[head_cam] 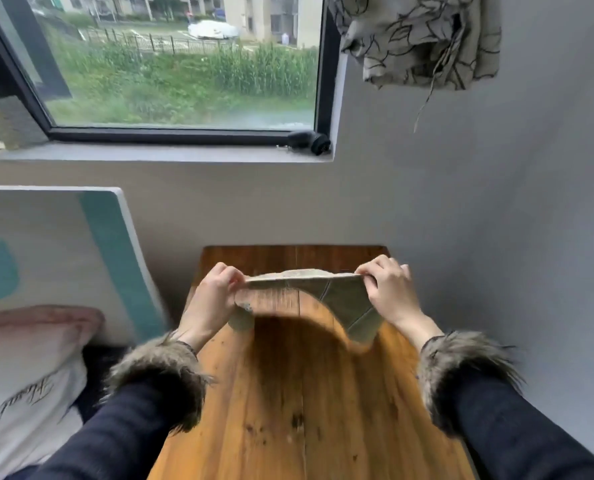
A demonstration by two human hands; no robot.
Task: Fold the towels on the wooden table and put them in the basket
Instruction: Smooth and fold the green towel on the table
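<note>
A pale pillow point(28, 375) with dark script lettering lies at the far left, beside the wooden table point(288, 410), and a white board with teal shapes point(80, 258) leans against the wall behind it. Above them a dark-framed window point(170, 64) looks out on greenery, with a small dark object point(309, 142) sitting at the right end of its sill.

The left hand point(212, 299) is raised over the table near its left edge, towards the far end. Its fingers are curled, thumb and fingertips pinching the left corner of a grey-green towel point(340, 296). A short bit of cloth hangs below this hand. The sleeve is dark with a fur cuff point(157, 379).

The towel is held in the air above the far part of the table, stretched taut between the two hands along its upper edge. Its lower part sags in a curve, hanging lower on the right side, and is motion-blurred. Whether the hanging end touches the wood cannot be told.

The right hand point(389, 289) is near the table's right edge, fingers curled and pinching the towel's right corner. Its wrist carries a matching fur cuff point(461, 375).

A patterned cloth point(416, 39) hangs on the grey wall at the upper right
</note>
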